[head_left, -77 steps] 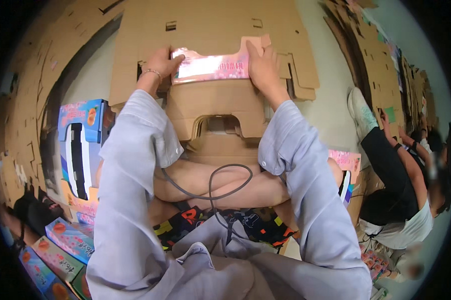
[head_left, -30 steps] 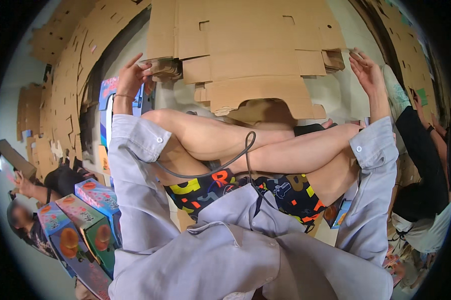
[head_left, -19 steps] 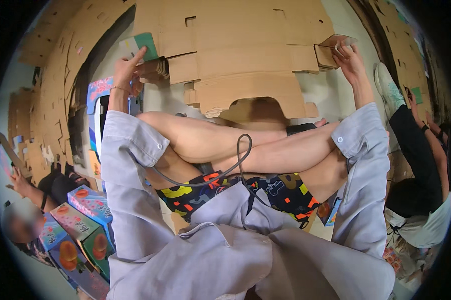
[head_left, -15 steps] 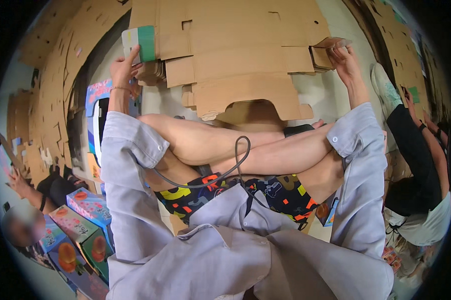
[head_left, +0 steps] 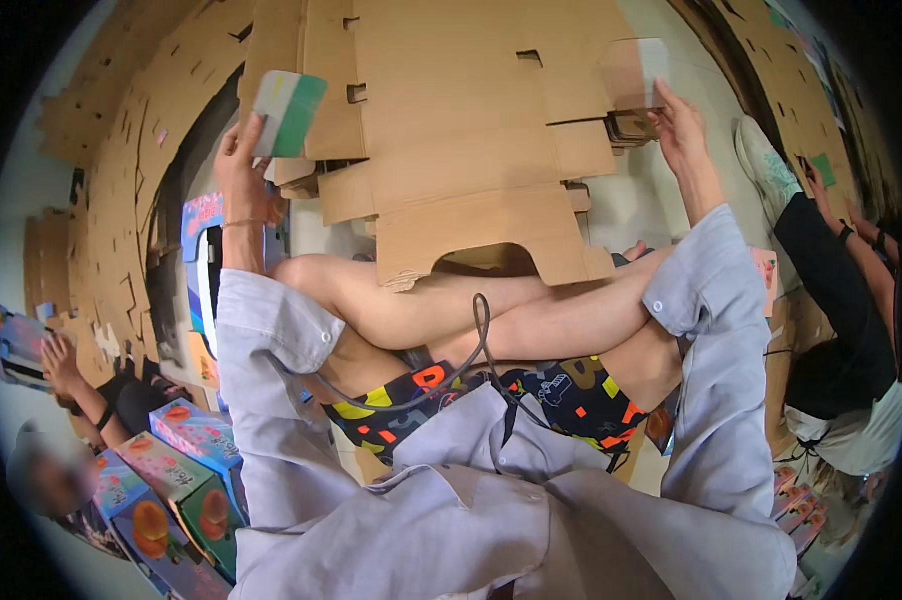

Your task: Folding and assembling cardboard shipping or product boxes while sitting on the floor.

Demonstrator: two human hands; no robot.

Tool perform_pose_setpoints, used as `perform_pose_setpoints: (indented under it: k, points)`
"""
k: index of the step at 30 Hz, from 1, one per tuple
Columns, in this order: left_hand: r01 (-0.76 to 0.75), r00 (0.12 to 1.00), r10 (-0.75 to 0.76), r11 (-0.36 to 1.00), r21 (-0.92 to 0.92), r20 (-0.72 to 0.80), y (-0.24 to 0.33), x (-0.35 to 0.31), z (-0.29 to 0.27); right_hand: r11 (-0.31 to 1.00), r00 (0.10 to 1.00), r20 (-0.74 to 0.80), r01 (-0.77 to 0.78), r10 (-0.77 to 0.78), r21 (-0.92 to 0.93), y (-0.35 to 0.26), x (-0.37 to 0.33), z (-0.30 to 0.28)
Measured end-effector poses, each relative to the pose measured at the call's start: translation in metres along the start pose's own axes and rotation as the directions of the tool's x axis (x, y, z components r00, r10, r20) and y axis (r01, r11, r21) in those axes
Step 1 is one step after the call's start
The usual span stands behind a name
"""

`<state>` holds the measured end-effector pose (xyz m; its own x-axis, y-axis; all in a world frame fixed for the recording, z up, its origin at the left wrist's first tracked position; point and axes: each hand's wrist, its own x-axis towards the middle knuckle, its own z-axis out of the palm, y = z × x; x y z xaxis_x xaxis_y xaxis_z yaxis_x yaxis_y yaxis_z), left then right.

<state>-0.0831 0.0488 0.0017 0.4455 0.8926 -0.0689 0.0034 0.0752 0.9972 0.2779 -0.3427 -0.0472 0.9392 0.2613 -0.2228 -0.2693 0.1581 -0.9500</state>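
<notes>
A flat brown cardboard box blank (head_left: 451, 120) lies in front of my crossed legs, its near edge with a curved cut-out close to my shins. At its left side my left hand (head_left: 243, 175) pinches a grey-and-green printed flap (head_left: 289, 112), raised with the coloured face toward me. On the right, my right hand (head_left: 679, 130) grips a pale grey and pinkish flap (head_left: 635, 74) between thumb and fingers, also turned up. More cardboard layers (head_left: 339, 195) show beneath the blank.
Printed boxes (head_left: 176, 480) stand at my lower left, and a blue box (head_left: 203, 230) sits beside my left forearm. A dark cable (head_left: 481, 320) loops over my lap. People sit on both sides: a hand (head_left: 63, 365) at left, a shoe (head_left: 766, 160) at right. Cardboard stacks (head_left: 101, 200) lie around.
The blank has shifted toward me and slightly left. My right hand has turned its flap up, showing the pale face. The left flap has tilted and moved a little right.
</notes>
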Motion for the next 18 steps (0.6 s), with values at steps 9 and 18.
perform_pose_setpoints:
  k: [9,18]
  points:
    - [-0.183,0.957,0.124,0.960,0.214,0.263,0.002,-0.014,0.019,0.947,0.952,-0.074,-0.283,0.296,0.151,0.027,0.005,-0.001]
    - [0.081,0.994,-0.087,0.993,-0.088,-0.070,-0.015,0.009,0.005,0.878,0.965,-0.195,-0.067,0.178,0.474,0.019,0.011,-0.008]
